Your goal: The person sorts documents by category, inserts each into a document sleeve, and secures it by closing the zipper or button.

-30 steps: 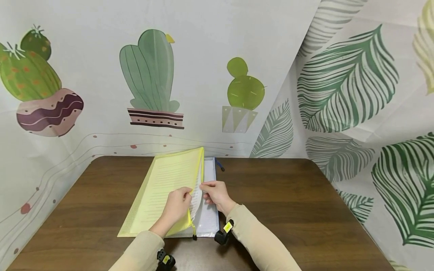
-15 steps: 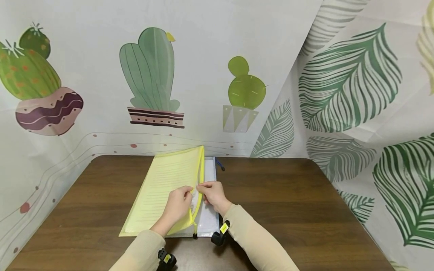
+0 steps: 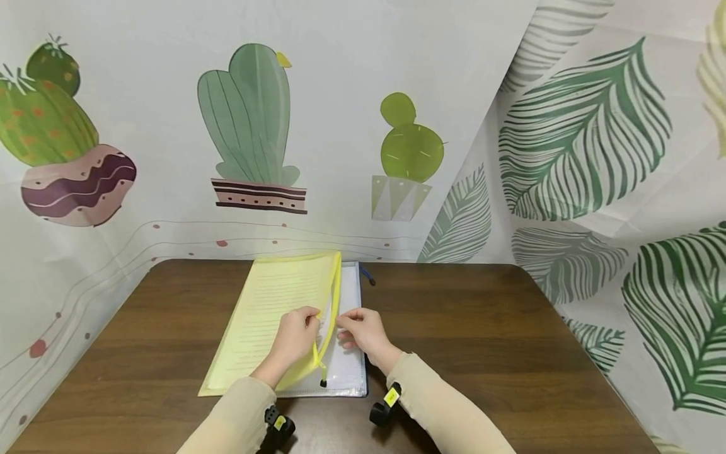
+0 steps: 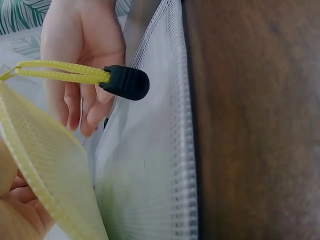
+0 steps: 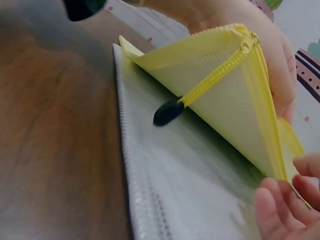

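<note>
A yellow mesh zipper pouch [image 3: 272, 296] with printed sheets inside lies tilted, its zipper mouth parted along the right side. My left hand [image 3: 295, 334] pinches the upper lip of that mouth. My right hand [image 3: 363, 331] has thumb and forefinger at the other lip; in the right wrist view its fingertips [image 5: 280, 192] pinch the zipper edge. White paper [image 3: 325, 325] shows in the gap between the lips. At the near end, a yellow cord with a black zipper pull [image 5: 169, 111] dangles. Beneath lies a clear pouch [image 3: 348, 366] with a blue-edged side.
Both pouches rest on a dark brown wooden table [image 3: 465, 353]. Behind it hangs a white cloth [image 3: 340, 126] printed with cacti and leaves. The clear pouch's blue cord [image 3: 367, 275] sticks out at its far right corner.
The sheets' edge, earlier sticking out of the yellow pouch near my right fingers, is now inside. My right hand moved onto the lip, then slightly right. The pouch's far corner sank a little.
</note>
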{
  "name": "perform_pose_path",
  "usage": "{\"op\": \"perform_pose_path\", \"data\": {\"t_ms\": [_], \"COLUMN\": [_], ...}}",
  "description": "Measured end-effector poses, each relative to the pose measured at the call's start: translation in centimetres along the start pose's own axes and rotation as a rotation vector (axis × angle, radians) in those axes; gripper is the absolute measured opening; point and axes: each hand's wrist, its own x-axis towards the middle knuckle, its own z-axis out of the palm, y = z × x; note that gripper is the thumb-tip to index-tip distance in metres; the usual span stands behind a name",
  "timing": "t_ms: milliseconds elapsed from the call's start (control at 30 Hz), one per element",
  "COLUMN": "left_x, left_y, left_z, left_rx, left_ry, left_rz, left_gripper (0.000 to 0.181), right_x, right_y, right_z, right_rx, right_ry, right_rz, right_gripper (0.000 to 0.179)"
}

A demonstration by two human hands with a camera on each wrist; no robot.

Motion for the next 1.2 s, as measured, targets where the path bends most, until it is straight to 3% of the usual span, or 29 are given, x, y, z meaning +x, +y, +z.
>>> {"op": "perform_pose_path", "data": {"t_ms": [300, 667, 800, 967, 1200], "left_x": [0.9, 1.1, 0.8, 0.2, -0.7], "left_y": [-0.4, -0.4, -0.7, -1.2, -1.7], "left_z": [-0.7, -1.2, -1.2, -1.0, 0.0], "left_rx": [-0.014, -0.017, -0.004, 0.057, 0.112], "left_ry": [-0.015, -0.044, -0.062, -0.099, -0.275], "left_rz": [-0.038, -0.052, -0.039, -0.007, 0.135], "left_gripper": [0.029, 0.029, 0.029, 0.028, 0.035], "right_x": [-2.1, -3.6, -3.5, -3.3, -3.2], "right_y": [0.4, 0.3, 0.4, 0.3, 0.2], "right_z": [-1.0, -0.3, -1.3, -2.9, -4.0], "right_rx": [-0.036, -0.120, -0.126, -0.183, -0.420], "right_ry": [-0.454, -0.764, -0.790, -0.740, -0.625], "right_rz": [0.000, -0.043, -0.055, -0.068, -0.163], "right_gripper": [0.034, 0.027, 0.027, 0.026, 0.015]}}
